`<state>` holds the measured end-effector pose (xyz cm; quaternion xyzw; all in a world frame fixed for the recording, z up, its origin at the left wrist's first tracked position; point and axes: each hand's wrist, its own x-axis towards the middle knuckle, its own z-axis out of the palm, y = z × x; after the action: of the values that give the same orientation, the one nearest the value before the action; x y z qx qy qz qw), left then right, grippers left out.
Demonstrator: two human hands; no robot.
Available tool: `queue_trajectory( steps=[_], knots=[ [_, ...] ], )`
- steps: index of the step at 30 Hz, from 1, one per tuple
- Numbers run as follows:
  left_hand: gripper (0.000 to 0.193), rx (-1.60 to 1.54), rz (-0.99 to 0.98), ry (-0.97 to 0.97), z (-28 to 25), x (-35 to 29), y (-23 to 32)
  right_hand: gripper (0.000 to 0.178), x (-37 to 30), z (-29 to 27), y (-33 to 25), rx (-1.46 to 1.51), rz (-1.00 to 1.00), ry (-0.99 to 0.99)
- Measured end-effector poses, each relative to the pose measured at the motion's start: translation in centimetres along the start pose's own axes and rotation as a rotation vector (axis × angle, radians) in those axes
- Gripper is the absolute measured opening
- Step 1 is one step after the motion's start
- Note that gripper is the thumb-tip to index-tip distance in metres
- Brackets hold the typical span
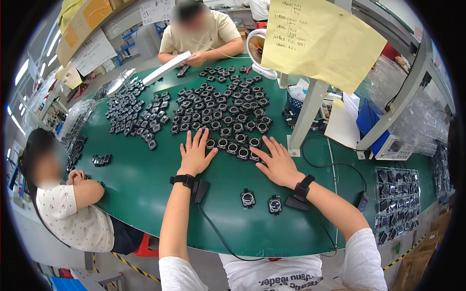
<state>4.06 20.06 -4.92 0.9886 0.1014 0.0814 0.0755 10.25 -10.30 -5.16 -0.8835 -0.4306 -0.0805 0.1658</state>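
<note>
Small black parts with round silver-rimmed centres [225, 132], which look like little speaker units, lie in a broad group on the green table [145, 194]. At the group's near left edge, my left hand [195, 154] lies with its fingers spread, its thumb beside one part. My right hand [279, 165] is at the near right edge, fingers apart, with fingertips by the nearest parts; whether they touch is hard to tell. Neither hand grips anything. Two more such parts, one [247, 198] and another [274, 205], lie apart, nearer to me.
Black straps with cabled boxes sit on both my wrists. A clear tray [397, 203] of black parts lies at right. A metal post [310, 116], yellow paper [323, 43] and a fan [257, 48] stand beyond. Co-workers sit at the far side and left; one holds a white strip [166, 69].
</note>
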Motion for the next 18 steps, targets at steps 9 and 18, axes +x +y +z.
queue_trajectory(
  steps=[9, 18],
  knots=[
    [0.079, 0.113, 0.251, 0.126, -3.0, -2.1, 4.2, 0.053, 4.4, 1.3, 1.7, -0.057, -0.038, 0.002],
    [0.058, -0.134, 0.948, -0.251, -3.0, -10.9, 15.5, 0.056, 4.4, -1.6, 2.2, 0.189, -0.089, 0.055]
  ],
)
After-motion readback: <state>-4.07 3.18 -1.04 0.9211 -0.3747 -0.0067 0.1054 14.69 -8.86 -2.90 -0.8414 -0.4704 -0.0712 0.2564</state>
